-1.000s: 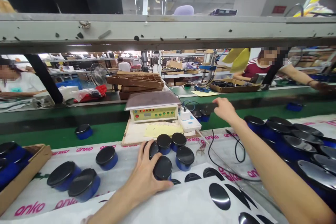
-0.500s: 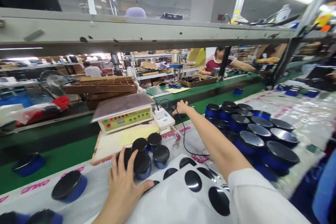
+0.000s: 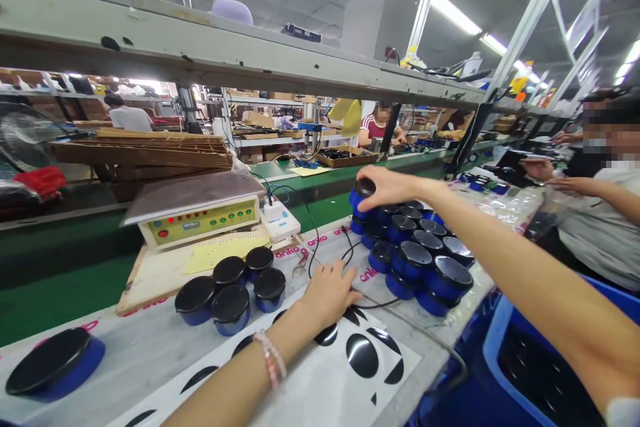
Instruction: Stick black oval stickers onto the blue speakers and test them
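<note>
My right hand [image 3: 393, 188] grips a round blue case with a black top [image 3: 366, 186], held above the near-left end of the stacked cases [image 3: 415, 255]. My left hand [image 3: 330, 293] rests over a white sheet of black round stickers [image 3: 362, 355], its fingers apart and a thin black cable [image 3: 383, 305] running beside them. What lies under its palm is hidden. Left of that hand, several blue cases with black tops [image 3: 231, 307] stand grouped on the covered bench. One more case [image 3: 57, 363] sits apart at the lower left.
A control box with lit buttons [image 3: 200, 217] stands on a wooden board, beside a white power socket [image 3: 281, 220]. A green conveyor [image 3: 90, 273] runs behind. Overhead spans a metal shelf [image 3: 200, 47]. On the right are a blue bin [image 3: 495, 340] and a person [image 3: 600, 207].
My right hand has left the small corded black item and now holds a blue case. My left hand has moved right, from the grouped cases onto the sticker sheet. The view has swung right.
</note>
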`<state>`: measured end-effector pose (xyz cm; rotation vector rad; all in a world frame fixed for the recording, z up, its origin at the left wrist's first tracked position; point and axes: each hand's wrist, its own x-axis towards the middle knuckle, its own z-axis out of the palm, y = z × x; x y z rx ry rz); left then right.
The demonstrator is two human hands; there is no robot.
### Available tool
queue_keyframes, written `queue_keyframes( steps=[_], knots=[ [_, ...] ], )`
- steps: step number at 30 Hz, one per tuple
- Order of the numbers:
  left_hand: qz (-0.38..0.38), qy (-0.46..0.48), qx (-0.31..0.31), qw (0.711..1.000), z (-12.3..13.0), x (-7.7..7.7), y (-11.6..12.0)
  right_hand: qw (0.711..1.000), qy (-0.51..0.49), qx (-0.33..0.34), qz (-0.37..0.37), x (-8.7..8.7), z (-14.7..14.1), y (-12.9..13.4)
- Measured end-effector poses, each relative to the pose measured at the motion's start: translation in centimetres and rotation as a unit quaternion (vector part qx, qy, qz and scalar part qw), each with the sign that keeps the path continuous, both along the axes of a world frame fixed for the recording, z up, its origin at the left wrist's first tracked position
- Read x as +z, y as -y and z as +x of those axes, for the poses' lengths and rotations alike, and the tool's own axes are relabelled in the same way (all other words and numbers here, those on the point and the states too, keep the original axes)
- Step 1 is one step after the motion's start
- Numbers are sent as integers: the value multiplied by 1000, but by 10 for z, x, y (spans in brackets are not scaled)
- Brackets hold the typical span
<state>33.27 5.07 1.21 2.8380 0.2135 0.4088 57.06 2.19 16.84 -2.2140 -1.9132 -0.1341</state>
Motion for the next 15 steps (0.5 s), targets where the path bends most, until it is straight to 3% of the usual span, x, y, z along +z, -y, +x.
queue_keyframes(
  steps=[4,7,11,15],
  knots=[
    [17,-35,3,999,3,-6,-11,996,34,54,-58,-51,1,20],
    [41,-35,19,998,-13,0,-14,993,32,78,-84,-72,3,29],
    [61,-45,16,997,-45,12,-8,994,11,54,-99,-84,9,40],
    [52,-52,51,996,-106,30,-9,997,-20,8,-71,-85,21,43]
  ],
)
